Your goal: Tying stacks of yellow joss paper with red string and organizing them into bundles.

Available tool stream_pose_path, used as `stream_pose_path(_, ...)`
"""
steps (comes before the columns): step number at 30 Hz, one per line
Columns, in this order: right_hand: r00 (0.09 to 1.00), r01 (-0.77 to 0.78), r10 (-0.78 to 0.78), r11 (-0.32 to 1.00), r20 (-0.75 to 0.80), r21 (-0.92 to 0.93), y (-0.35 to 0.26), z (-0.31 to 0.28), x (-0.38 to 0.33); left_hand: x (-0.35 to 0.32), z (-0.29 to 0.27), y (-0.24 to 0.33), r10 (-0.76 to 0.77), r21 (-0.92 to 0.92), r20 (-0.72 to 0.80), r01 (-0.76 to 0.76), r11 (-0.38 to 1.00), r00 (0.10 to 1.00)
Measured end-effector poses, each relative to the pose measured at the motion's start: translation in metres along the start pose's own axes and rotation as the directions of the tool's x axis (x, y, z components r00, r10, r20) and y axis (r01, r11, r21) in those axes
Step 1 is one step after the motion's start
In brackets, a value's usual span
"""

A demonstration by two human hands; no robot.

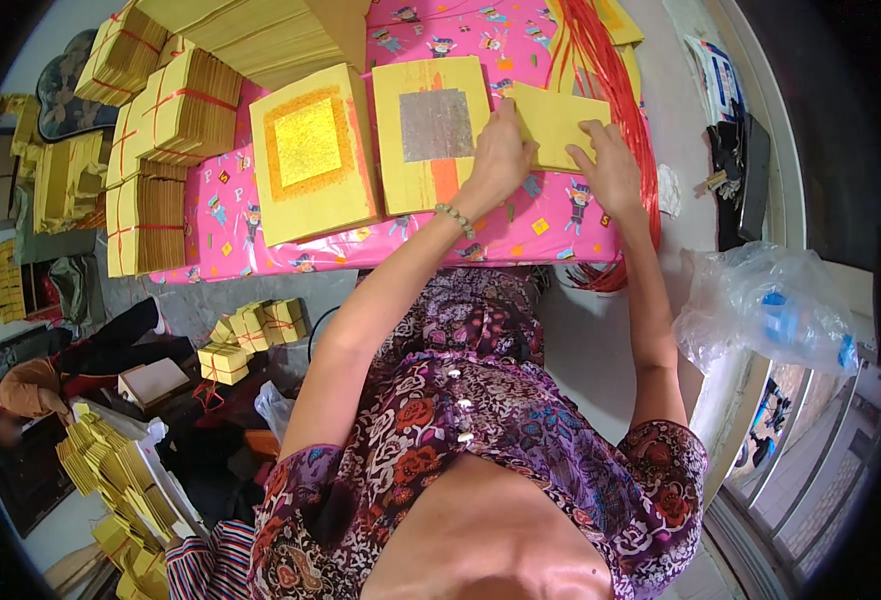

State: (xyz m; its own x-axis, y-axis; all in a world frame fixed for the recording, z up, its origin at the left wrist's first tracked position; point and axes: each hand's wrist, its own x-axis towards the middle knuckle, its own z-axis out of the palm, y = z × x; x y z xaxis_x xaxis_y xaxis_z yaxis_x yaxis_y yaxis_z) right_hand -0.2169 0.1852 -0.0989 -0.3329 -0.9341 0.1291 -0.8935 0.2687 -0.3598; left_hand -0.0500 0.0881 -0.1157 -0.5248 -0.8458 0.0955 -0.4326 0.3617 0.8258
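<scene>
A folded yellow paper sheet [553,125] lies on a pink patterned table cover [551,225]. My left hand [501,155] presses on the sheet's left edge, and a bead bracelet circles that wrist. My right hand [611,165] pinches its right side. Just left of my hands sits a stack of yellow sheets with a silver foil square [431,125]. Further left is a stack with a gold foil square [311,145].
Red strings [616,70] trail across the table's right side. Tied bundles of yellow paper [186,110] pile up at the left, more [251,325] on the floor below. A clear plastic bag [761,310] sits right. Another person [36,390] crouches at lower left.
</scene>
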Motion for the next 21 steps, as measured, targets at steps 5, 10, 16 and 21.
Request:
stream_pose_path(5,0.997,-0.019,0.018,1.000,0.081,0.011,0.003,-0.002,0.006,-0.013,-0.014,0.007,0.032,0.007,-0.024,-0.032,0.999,0.999)
stream_pose_path(10,0.999,0.045,-0.045,0.997,0.007,-0.064,-0.006,-0.016,0.008,-0.037,-0.059,-0.004,0.194,-0.055,0.014,-0.193,0.980,0.981)
stream_pose_path(16,0.928,0.349,-0.370,0.904,0.044,0.247,-0.055,-0.019,-0.001,-0.080,-0.105,-0.020,0.154,0.185,0.120,-0.175,0.967,0.981)
stream_pose_path(21,0.814,0.509,-0.560,0.816,0.152,0.274,-0.091,0.001,-0.013,-0.101,-0.108,-0.030,0.143,0.223,0.074,-0.156,0.962,0.987)
